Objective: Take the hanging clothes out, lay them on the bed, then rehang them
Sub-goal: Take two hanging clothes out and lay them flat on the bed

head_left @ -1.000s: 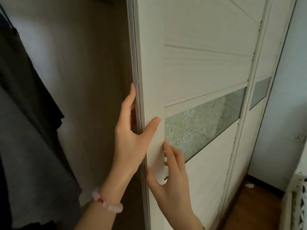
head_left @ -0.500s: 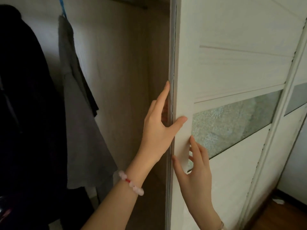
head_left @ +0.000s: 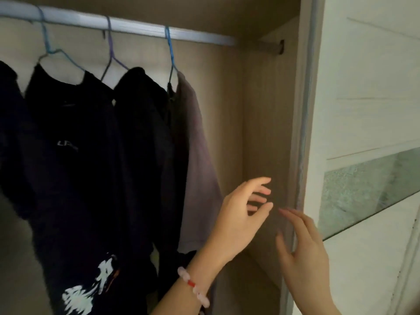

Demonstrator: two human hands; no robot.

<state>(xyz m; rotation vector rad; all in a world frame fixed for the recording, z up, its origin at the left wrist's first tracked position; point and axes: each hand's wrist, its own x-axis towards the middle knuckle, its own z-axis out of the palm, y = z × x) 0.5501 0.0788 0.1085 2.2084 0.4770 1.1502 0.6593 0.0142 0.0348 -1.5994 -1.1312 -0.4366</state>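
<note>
Several garments hang from a pale rail (head_left: 136, 26) inside the open wardrobe. At the right end a grey shirt (head_left: 200, 169) hangs on a blue hanger (head_left: 169, 51). Left of it is a black garment (head_left: 143, 137) on a purple hanger (head_left: 111, 53), then a black T-shirt with white print (head_left: 72, 178) on another blue hanger (head_left: 48, 46). My left hand (head_left: 243, 212), with a bead bracelet on the wrist, hovers with loose fingers just right of the grey shirt, holding nothing. My right hand (head_left: 304, 253) is beside it with straight fingers near the door's edge, also empty.
The white sliding door (head_left: 363, 98) with a frosted glass strip (head_left: 368, 194) fills the right side. The wardrobe's beige side wall (head_left: 268, 133) stands between the clothes and the door. A dark garment (head_left: 9, 133) hangs at the far left.
The sliding door has moved right and both hands have let go of its edge. The view has swung left and up, showing the rail and hanging clothes.
</note>
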